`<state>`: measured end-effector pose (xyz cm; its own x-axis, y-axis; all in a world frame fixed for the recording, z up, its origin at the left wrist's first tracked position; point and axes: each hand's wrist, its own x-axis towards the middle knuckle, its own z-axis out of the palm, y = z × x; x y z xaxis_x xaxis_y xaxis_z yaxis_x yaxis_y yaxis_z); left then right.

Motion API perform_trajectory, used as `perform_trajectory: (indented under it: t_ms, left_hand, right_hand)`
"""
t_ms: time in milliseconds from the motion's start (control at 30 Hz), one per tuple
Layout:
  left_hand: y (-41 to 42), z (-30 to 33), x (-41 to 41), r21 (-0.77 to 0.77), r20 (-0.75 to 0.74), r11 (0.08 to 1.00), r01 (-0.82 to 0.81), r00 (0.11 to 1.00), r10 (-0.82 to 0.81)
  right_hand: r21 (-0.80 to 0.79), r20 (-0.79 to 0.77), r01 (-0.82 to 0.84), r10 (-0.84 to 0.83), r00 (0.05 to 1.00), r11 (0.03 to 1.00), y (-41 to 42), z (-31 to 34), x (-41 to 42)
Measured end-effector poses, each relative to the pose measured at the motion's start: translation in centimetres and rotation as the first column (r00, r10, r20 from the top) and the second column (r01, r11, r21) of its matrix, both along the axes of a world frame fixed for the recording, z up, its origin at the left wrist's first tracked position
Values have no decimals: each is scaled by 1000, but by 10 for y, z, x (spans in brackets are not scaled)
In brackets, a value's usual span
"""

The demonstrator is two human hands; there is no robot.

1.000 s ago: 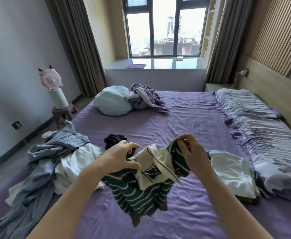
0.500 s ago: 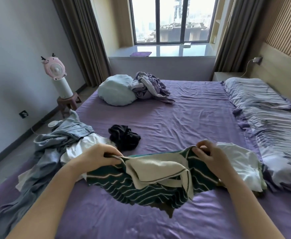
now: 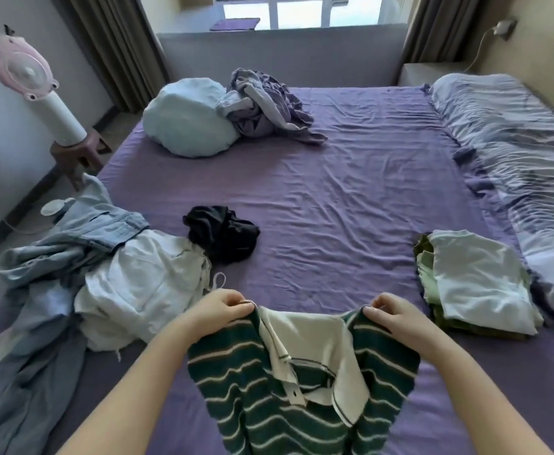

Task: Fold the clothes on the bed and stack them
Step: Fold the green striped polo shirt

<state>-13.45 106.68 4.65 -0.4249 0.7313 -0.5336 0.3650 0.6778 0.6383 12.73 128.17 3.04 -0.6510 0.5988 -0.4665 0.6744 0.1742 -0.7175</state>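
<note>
Striped shirt held up by both shoulders

Bed (image 3: 351, 192) with a purple sheet carries an unfolded heap of clothes (image 3: 82, 277) at its left edge and a folded stack (image 3: 479, 284) on the right. Near the front edge a green striped polo shirt (image 3: 302, 382) hangs spread above the sheet. The left hand (image 3: 220, 310) and the right hand (image 3: 397, 315) each pinch one shoulder, fingers curled on the fabric.

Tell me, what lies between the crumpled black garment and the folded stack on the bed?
Only bare, wrinkled purple bedsheet, as the head view shows.
</note>
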Motion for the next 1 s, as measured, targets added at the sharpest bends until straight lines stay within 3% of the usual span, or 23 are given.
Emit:
perform_trajectory:
  t_ms: [67, 200, 333, 400, 633, 800, 900, 1000]
  left_hand:
    - [13, -56, -5, -37, -97, 998, 53, 994, -56]
    - [27, -148, -17, -99, -155, 995, -8, 988, -7]
    - [41, -199, -37, -219, -368, 974, -50, 929, -35]
    - [50, -214, -44, -213, -402, 976, -55, 915, -36]
    - [73, -252, -52, -135, -205, 989, 59, 975, -86]
    - [80, -258, -67, -126, -34, 983, 136, 989, -142]
    - [93, -257, -84, -109, -147, 977, 182, 969, -197]
    - [108, -261, -87, -150, -405, 971, 187, 884, -233]
  right_hand:
    - [55, 86, 13, -18, 996, 998, 2, -39, -20]
    - [129, 247, 85, -115, 962, 988, -2, -117, -49]
    - [212, 346, 160, -227, 911, 964, -2, -162, -70]
    - [269, 382, 118, -219, 898, 956, 0, -178, -77]
    - [370, 478, -76, -120, 870, 926, 12, -212, -94]
    - [444, 394, -88, -106, 913, 892, 33, -218, -85]
    - [477, 433, -171, -62, 899, 862, 55, -225, -83]
    - [498, 456, -174, -86, 886, 850, 65, -235, -88]
